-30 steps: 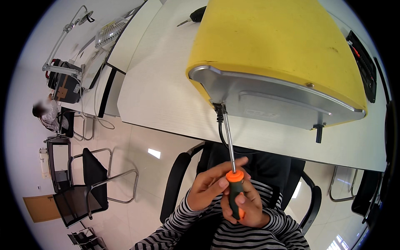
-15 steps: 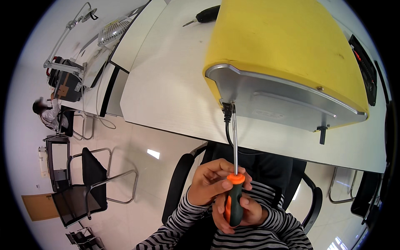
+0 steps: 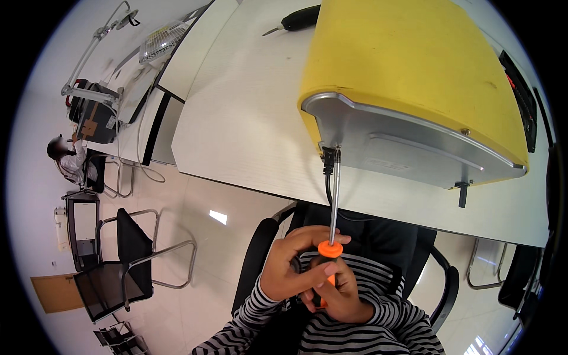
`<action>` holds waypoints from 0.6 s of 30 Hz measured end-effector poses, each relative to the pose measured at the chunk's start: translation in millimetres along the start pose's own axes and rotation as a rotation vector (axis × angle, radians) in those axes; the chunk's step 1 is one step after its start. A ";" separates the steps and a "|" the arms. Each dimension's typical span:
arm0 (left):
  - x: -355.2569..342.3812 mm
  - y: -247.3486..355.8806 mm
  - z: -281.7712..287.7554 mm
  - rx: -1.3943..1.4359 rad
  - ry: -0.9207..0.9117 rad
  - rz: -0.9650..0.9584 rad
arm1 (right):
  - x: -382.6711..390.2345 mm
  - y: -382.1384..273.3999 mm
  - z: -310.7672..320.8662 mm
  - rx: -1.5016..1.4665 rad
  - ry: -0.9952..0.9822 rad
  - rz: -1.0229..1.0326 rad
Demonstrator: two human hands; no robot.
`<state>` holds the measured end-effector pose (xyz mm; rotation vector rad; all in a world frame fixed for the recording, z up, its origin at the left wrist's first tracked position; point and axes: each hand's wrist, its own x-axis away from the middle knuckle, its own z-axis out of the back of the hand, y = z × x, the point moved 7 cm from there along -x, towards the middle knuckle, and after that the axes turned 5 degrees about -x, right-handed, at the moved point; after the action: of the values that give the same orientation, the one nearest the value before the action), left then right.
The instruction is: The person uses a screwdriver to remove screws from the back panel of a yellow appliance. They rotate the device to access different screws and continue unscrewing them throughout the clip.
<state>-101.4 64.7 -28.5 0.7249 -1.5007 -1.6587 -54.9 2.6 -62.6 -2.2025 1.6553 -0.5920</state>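
Note:
A long screwdriver [image 3: 335, 204] with an orange and dark green handle points away from me. Its tip meets the grey metal end panel of a yellow-cased machine [image 3: 408, 65], beside a black power plug [image 3: 328, 155]. My left hand [image 3: 283, 266] is closed around the front of the handle, its index finger lying by the orange collar and its thumb across the handle. Lower down, my right hand [image 3: 350, 294] grips the rear of the handle, hiding most of it. Whether the tip sits in a screw is too small to tell.
A second, black-handled driver [image 3: 299, 19] lies on the white table [image 3: 236, 118] left of the machine. A black lever [image 3: 461, 194] sticks out from the panel's right end. A black chair [image 3: 251, 260] stands before me. Far left, a person [image 3: 71, 160] sits by another desk.
The machine appears slightly farther right in view. My right hand has changed its hold on the handle, its thumb now lying over the top. My left thumb has slid along the handle.

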 end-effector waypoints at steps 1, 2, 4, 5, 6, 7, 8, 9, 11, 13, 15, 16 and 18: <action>-0.8 0.5 1.2 -0.029 0.009 -0.004 | -0.5 -1.6 0.0 0.056 0.015 0.043; -0.7 -5.1 3.3 0.023 0.019 -0.021 | -1.4 -1.4 0.8 0.075 0.038 0.036; -5.6 -8.2 3.4 0.071 -0.038 -0.050 | -3.6 -2.2 3.6 0.113 0.087 0.023; -6.7 -9.8 3.3 0.095 -0.064 -0.062 | -3.5 0.1 4.2 0.101 0.062 0.001; -6.7 -12.2 1.4 0.211 -0.087 -0.073 | -3.0 2.6 6.9 0.089 0.037 -0.021; -6.9 -14.7 -1.8 0.327 -0.110 -0.083 | -2.5 4.3 8.1 0.076 0.012 -0.042; -7.6 -17.0 -5.0 0.445 -0.135 -0.094 | -3.1 7.7 7.7 0.018 0.017 -0.133; -8.3 -17.4 -8.8 0.516 -0.178 -0.122 | -3.3 10.4 4.9 -0.066 -0.082 -0.184; -9.7 -17.9 -15.6 0.657 -0.265 -0.177 | -2.2 14.4 0.2 -0.235 -0.279 -0.286; -10.5 -20.0 -21.8 0.774 -0.371 -0.269 | -2.0 10.5 -9.6 -0.357 -0.350 -0.298; -11.4 -21.5 -30.3 0.950 -0.450 -0.353 | 0.3 10.1 -15.7 -0.427 -0.414 -0.307; -11.7 -21.4 -33.8 1.022 -0.469 -0.396 | 0.5 8.3 -18.5 -0.423 -0.425 -0.286; -12.3 -21.0 -34.8 1.057 -0.448 -0.408 | 0.1 4.2 -17.6 -0.303 -0.384 -0.229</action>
<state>-69.6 56.1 -55.3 1.3209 -2.7474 -1.2387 -67.3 1.2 -49.4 -2.5404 1.3744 0.0441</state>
